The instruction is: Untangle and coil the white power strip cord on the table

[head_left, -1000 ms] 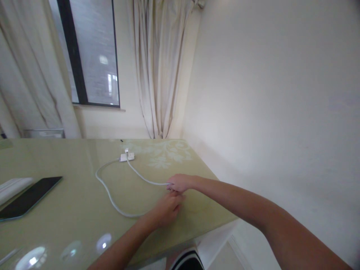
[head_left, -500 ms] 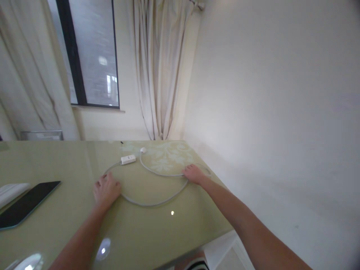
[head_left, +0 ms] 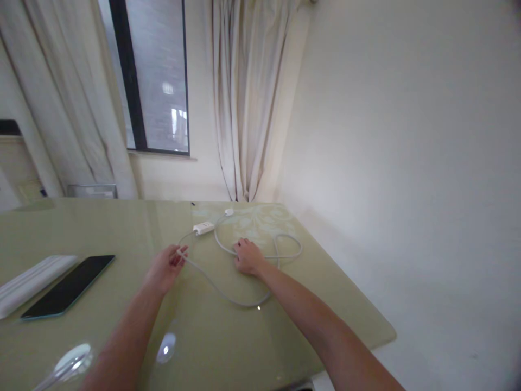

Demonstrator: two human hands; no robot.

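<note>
A pale grey extension cord (head_left: 228, 297) lies in loose curves on the table, with one loop to the right. Its white socket block (head_left: 203, 228) rests toward the back, and the white plug (head_left: 229, 212) lies a little beyond it. My left hand (head_left: 166, 267), palm turned inward, pinches the cord close to the socket block's end. Farther right, my right hand (head_left: 247, 256) is closed over the cord's plug-side stretch, fingers bent down on it. The bit of cord under the right palm is hidden.
A black tablet-like slab (head_left: 71, 287) and a long white object (head_left: 35, 279) lie at left on the green glossy table (head_left: 211, 358). A shiny clear item (head_left: 69, 364) sits front left. The wall (head_left: 386, 190) runs along the right edge; curtains (head_left: 252, 108) hang behind.
My right hand has moved left along the cord, leaving the right loop uncovered. My left hand has turned palm inward and lifted the cord slightly. The view has shifted left.
</note>
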